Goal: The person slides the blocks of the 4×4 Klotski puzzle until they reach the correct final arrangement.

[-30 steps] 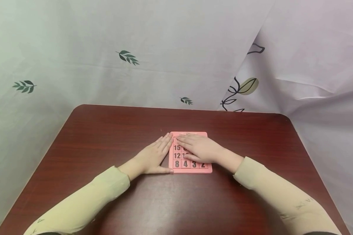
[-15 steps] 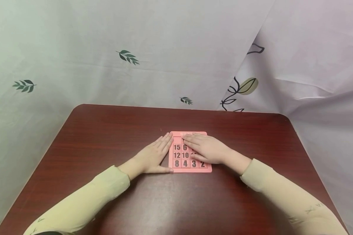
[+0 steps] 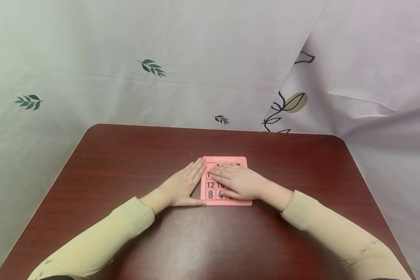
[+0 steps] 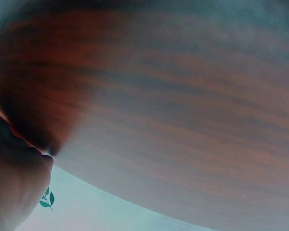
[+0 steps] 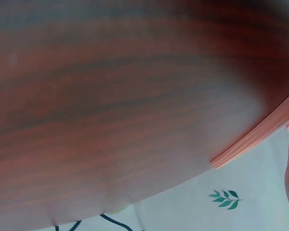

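A pink sliding number puzzle [image 3: 227,202] lies flat on the table in the head view. Its tiles 12 and 8 show at the left, and a gap is seen at its top left corner. My left hand [image 3: 182,188] is spread along the puzzle's left side, fingertips at the upper corner and thumb at the lower one. Over the tiles lies my right hand [image 3: 243,182], fingers straight, their tips on the tile below the gap; the palm hides most of the right-hand tiles. In the right wrist view the puzzle's layered side edge [image 5: 255,137] shows beside part of that hand.
The dark red wood-grain table [image 3: 143,147] has rounded far corners. Behind it hangs a pale curtain [image 3: 189,93] with leaf prints, overlapped at the right by another patterned cloth [image 3: 378,85]. Both forearms wear light sleeves.
My right hand first slid right across the tiles, then back left and nearer to me, uncovering part of the top row and covering the 15. My left hand has stayed still.
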A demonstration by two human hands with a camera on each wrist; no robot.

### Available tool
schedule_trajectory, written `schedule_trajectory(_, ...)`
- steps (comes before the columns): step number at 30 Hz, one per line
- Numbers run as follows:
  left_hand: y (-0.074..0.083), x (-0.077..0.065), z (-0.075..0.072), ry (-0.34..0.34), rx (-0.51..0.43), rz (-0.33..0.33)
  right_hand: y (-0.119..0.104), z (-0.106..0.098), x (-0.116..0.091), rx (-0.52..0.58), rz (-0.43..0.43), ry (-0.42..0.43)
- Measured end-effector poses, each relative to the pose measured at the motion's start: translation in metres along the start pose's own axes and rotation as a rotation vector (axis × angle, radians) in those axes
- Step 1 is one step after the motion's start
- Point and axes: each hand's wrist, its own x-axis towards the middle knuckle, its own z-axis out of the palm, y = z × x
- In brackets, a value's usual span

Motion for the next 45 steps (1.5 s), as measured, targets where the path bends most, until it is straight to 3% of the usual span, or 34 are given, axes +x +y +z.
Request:
schedule_trajectory(11, 0.0, 0.0, 0.0, 0.004, -0.01, 0.0, 0.013, 0.0, 0.012, 0.039, 0.097, -0.042)
schedule_trajectory(17, -0.002, 0.0, 0.005, 0.029, -0.02, 0.005, 0.011, 0.0, 0.009, 0.057, 0.094, -0.034)
schedule_trajectory(32, -0.002, -0.001, 0.005, 0.02, -0.008, 0.006, -0.022, 0.003, -0.017, -0.049, -0.151, 0.089)
schedule_trajectory(45, -0.002, 0.0, 0.005, 0.039, -0.024, 0.012, -0.008, 0.0, -0.005, 0.031, -0.008, 0.004)
